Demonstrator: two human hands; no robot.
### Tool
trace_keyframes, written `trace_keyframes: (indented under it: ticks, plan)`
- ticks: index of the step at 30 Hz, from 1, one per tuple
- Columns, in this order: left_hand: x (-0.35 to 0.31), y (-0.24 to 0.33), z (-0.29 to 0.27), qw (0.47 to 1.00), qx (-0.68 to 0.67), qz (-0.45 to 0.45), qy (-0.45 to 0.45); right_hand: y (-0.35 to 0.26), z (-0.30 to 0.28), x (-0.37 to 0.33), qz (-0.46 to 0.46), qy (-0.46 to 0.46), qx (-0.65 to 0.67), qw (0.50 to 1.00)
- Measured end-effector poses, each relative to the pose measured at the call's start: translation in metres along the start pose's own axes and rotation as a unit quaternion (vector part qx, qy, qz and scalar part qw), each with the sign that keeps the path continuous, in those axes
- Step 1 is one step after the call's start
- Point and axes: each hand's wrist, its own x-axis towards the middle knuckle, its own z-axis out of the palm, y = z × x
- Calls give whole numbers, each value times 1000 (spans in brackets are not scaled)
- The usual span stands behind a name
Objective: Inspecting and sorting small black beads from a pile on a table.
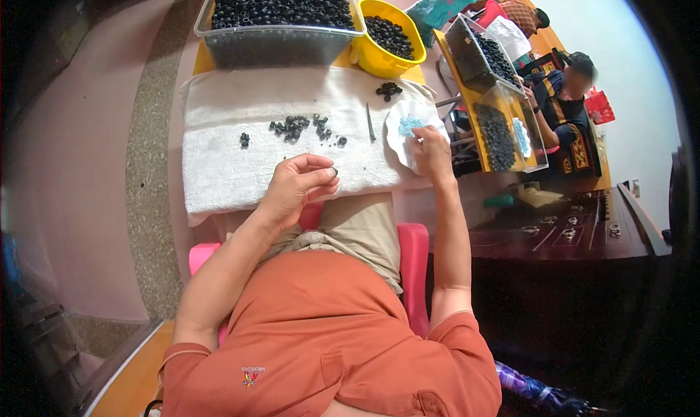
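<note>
Far left on one white cloth (226, 172) sits one small clump (245, 140) of dark pieces; beyond, one big clear bin (281, 51) brims with black pieces, too many to count; then a middle scatter — two loose clusters (293, 128), bunched too tightly for a count, one dark ring (341, 141) at their right; nearer comes the left hand (297, 185), thumb and forefinger pinched narrow on one dark piece (334, 172), held above the cloth's near part; it is too small and covered to tell its facing or long axis; next, one thin black tool (370, 121) lies with its long axis nearly straight away from the person, far end leaning slightly left; past it, one dark heap (389, 90) near one yellow bowl (372, 61); then one white plate (395, 138) of blue bits (410, 124), the right hand (434, 153) over it — fingers bunched, tips at the bits, whether gripping any I cannot tell; far right, two people (563, 105), two clear boxes (462, 56).
</note>
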Motion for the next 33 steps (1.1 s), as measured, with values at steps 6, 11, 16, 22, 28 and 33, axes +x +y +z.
trace_keyframes:
  ticks: [6, 11, 16, 22, 28, 33]
  plan:
    - [-1, 0, 0, 1000, -1, 6, -5, 5, 9, 6, -14, 11, -17, 1000]
    - [-1, -1, 0, 1000, 2, 7, -3, 4, 8, 10, -7, -26, -54, 998]
    - [-1, -1, -1, 1000, -1, 10, -3, -4, 5, 9, 16, -29, -34, 999]
    - [-1, -2, -2, 1000, -10, 11, -4, -2, 1, 6, -4, -43, -26, 999]
    - [0, -1, 0, 1000, -4, 5, 3, 3, 2, 2, -20, -32, -7, 999]
    - [0, -3, -1, 1000, -3, 5, 4, -5, -3, -4, -17, -63, 34, 997]
